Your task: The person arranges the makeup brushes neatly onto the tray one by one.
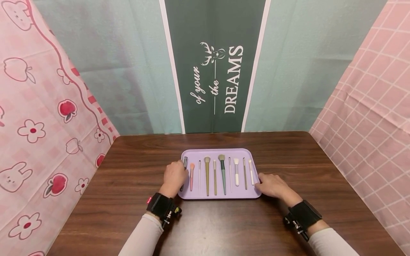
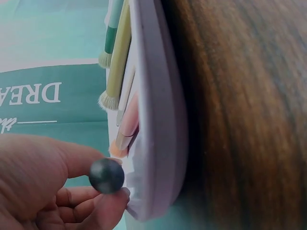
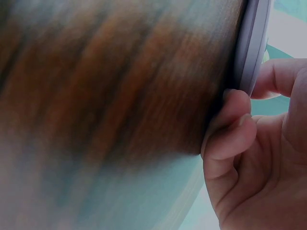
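Observation:
A lilac tray (image 1: pixel 217 197) lies on the table with a row of makeup brushes in it. At its left end my left hand (image 1: pixel 175 175) pinches a dark-handled makeup brush (image 2: pixel 107 176) between thumb and finger; most of that brush is hidden by the hand in the head view. Just beside it lies a pink brush with orange bristles (image 1: pixel 191 177). On the opposite end, my right hand (image 1: pixel 271 184) grips the tray's rim (image 3: pixel 252 45), with a digit over the edge and curled fingers against the outside. A short white-tipped brush (image 1: pixel 251 172) lies nearest that hand.
Between these lie an olive brush (image 1: pixel 207 179), a green brush (image 1: pixel 222 170), a white brush (image 1: pixel 236 176) and several thin ones. The brown wooden table (image 1: pixel 208 231) reaches a green curtain (image 1: pixel 214 122) behind; pink cloths hang at both sides.

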### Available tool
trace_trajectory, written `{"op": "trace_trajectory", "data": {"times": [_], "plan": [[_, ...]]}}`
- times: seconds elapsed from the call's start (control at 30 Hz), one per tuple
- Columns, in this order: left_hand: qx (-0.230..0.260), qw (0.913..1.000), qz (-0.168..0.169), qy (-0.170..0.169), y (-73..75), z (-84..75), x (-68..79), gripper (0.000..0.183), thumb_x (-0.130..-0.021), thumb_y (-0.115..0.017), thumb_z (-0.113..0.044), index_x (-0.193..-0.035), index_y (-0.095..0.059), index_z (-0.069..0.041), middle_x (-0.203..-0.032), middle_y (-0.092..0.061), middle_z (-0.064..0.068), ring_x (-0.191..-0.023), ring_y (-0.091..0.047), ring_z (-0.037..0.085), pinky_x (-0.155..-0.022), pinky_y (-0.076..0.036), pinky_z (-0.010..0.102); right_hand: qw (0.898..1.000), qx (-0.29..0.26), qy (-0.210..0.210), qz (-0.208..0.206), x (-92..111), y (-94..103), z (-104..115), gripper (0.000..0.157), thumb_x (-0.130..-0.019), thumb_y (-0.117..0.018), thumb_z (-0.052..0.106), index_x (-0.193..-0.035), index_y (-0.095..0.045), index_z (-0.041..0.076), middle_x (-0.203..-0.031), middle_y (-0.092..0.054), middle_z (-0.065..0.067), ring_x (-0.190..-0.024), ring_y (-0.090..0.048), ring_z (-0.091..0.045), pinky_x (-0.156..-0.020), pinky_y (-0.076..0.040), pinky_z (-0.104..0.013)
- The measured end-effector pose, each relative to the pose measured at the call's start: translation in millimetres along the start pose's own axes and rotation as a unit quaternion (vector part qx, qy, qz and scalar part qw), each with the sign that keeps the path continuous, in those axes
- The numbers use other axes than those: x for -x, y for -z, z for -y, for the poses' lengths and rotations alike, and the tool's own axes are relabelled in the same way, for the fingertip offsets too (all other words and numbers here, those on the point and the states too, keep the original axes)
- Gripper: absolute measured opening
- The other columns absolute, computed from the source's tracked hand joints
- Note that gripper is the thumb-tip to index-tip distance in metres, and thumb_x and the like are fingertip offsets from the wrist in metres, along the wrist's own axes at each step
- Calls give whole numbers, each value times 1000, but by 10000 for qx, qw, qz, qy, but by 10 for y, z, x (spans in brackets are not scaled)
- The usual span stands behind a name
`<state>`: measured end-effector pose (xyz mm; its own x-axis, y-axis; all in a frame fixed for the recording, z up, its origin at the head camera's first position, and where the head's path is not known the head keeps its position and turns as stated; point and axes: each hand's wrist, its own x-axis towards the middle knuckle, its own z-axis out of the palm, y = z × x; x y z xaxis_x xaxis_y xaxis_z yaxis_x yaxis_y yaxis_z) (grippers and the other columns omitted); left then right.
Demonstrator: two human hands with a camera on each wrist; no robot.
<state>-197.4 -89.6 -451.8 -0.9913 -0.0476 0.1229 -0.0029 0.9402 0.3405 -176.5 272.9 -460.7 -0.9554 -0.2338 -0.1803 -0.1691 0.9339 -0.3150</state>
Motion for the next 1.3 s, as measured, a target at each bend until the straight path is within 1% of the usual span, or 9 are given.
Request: {"op": "trace_trajectory", "data": {"times": [0.13, 0.27, 0.37, 0.5, 0.73, 0.97, 1.1, 1.3], "plan": [[10, 10000, -17, 66, -20, -15, 1, 17, -87, -72, -13, -82, -65, 2, -71, -62, 14, -63, -59, 27, -55, -49, 41, 10000, 17, -15, 11, -5, -7, -3, 16, -87, -62, 28, -89, -59, 12, -79, -61, -3, -69, -54, -24, -61, -43, -40], [1, 9999, -159, 8, -47, -21, -4, 19, -87, -72, -14, -78, -65, 1, -73, -66, 17, -65, -65, 32, -56, -51, 45, 10000, -6, -27, 23, -3, -9, 1, 16, -87, -62, 28, -89, -60, 12, -78, -60, -2, -69, -53, -23, -61, -42, -39], [-88, 9998, -187, -20, -73, -22, -14, 20, -87, -71, -15, -77, -66, 1, -77, -69, 20, -70, -68, 36, -58, -53, 47, 10000, -52, -29, 34, 2, -8, 7, 16, -88, -63, 27, -89, -59, 12, -77, -58, -2, -69, -52, -22, -61, -41, -37], [-229, 9997, -33, 81, -81, -46, -24, 18, -87, -70, -15, -79, -67, 2, -79, -70, 20, -72, -69, 36, -60, -55, 47, 9999, -90, -43, 47, 6, -7, 13, 16, -89, -63, 27, -90, -59, 11, -76, -57, -1, -68, -52, -22, -60, -40, -36], [-459, 9989, -118, 50, -64, -85, -13, 39, -95, -67, -31, -79, -68, 4, -79, -71, 22, -74, -71, 39, -62, -56, 48, 9999, -79, -57, 40, 14, 3, 19, 16, -88, -62, 27, -89, -59, 12, -77, -57, -2, -69, -52, -23, -60, -40, -37], [-550, 9983, -165, -73, -56, -104, 3, 36, -95, -67, -28, -83, -70, 5, -79, -70, 21, -73, -70, 38, -63, -56, 47, 10000, -71, -44, 31, 13, -1, 16, 16, -87, -62, 27, -88, -59, 12, -76, -57, -2, -68, -52, -23, -60, -40, -37], [-541, 9984, -181, -38, -62, -112, 2, 37, -96, -67, -30, -83, -69, 5, -79, -70, 21, -74, -70, 38, -63, -56, 47, 10000, -60, -49, 18, 7, -10, 8, 15, -87, -62, 27, -87, -58, 12, -75, -57, -2, -67, -52, -23, -59, -40, -37], [-487, 9979, -423, -26, -55, -132, -1, 41, -95, -68, -34, -82, -66, 6, -77, -69, 23, -74, -70, 39, -61, -55, 48, 10000, -27, -16, -23, -2, -19, -7, 16, -86, -62, 27, -84, -56, 13, -73, -56, -2, -66, -52, -22, -58, -40, -37]]}}
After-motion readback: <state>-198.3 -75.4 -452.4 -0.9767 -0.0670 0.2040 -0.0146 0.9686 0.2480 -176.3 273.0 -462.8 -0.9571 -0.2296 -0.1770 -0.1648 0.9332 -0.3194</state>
